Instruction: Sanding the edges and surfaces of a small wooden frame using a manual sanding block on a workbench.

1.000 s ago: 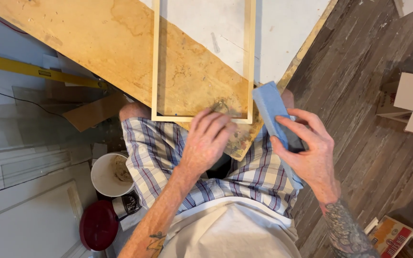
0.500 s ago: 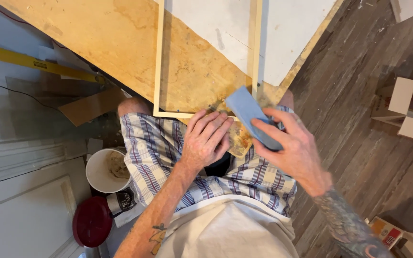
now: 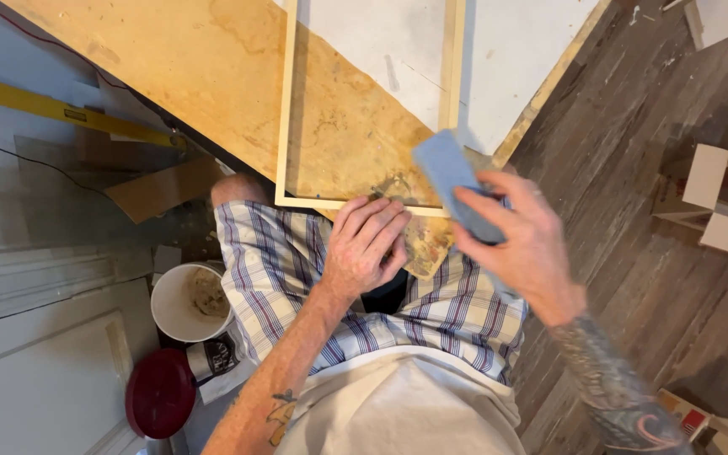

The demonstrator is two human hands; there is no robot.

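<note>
Plywood surface carries wooden frame. Left hand lies flat on frame's near rail, fingers spread open. Right hand fingers grip blue block over frame's near right corner.

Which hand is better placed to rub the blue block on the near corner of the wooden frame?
The right hand, probably: it already holds the blue block just above that corner of the wooden frame. The left hand lies flat on the frame's near rail, holding nothing.

Left hand pressed flat; right hand raised, fingers curled.
</note>
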